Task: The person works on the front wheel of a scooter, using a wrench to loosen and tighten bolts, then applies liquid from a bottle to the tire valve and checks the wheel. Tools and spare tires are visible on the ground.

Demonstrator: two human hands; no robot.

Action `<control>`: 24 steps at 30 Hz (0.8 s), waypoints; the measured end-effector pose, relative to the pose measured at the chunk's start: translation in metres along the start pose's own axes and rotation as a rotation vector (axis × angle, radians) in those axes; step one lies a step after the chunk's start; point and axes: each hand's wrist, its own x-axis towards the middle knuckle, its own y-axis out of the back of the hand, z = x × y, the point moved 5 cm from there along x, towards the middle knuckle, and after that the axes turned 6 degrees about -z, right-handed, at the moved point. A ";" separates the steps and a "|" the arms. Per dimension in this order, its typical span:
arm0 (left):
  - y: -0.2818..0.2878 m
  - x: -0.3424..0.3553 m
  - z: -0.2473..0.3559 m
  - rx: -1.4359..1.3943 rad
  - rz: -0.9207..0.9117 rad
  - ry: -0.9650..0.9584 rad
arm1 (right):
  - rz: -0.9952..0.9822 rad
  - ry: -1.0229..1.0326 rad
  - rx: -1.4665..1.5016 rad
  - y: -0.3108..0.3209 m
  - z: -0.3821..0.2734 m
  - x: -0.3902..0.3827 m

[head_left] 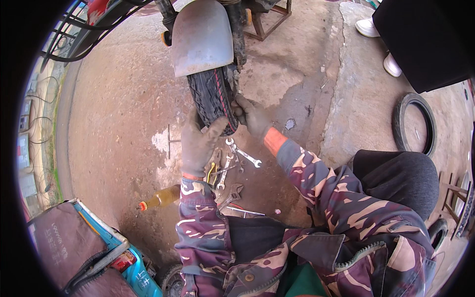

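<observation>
A black wheel tyre [205,91] with a red line along its tread stands below a pale grey mudguard [203,39]. My left hand [198,146], in a grey glove, grips the tyre from its left, with the thumb over the tread. On the wheel's right side is my gloved right hand [255,118]. Its fingers are bent together close to the wheel; what they hold is hidden. Below the wheel lie a double-ended spanner [247,154], a second spanner [225,173], yellow-handled pliers [213,171] and an adjustable wrench [231,194].
A yellowish bottle [166,196] with an orange cap lies left of my left forearm. At right, a loose tyre [398,123] rests on the concrete. Someone in dark clothes [420,39] and white shoes [366,28] stands at upper right. A blue vehicle [136,278] occupies the lower left.
</observation>
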 end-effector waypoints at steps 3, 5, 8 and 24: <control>-0.001 0.000 -0.001 -0.135 -0.033 0.035 | -0.074 -0.056 -0.015 0.004 0.004 0.005; 0.000 0.000 0.002 -0.089 0.002 0.008 | 0.021 -0.014 -0.235 0.008 -0.002 0.004; 0.001 0.000 0.005 -0.051 0.019 0.006 | 0.216 0.088 -0.612 0.006 -0.018 -0.003; 0.003 -0.003 -0.005 -0.105 -0.002 0.053 | -0.063 -0.284 0.278 0.007 0.009 0.002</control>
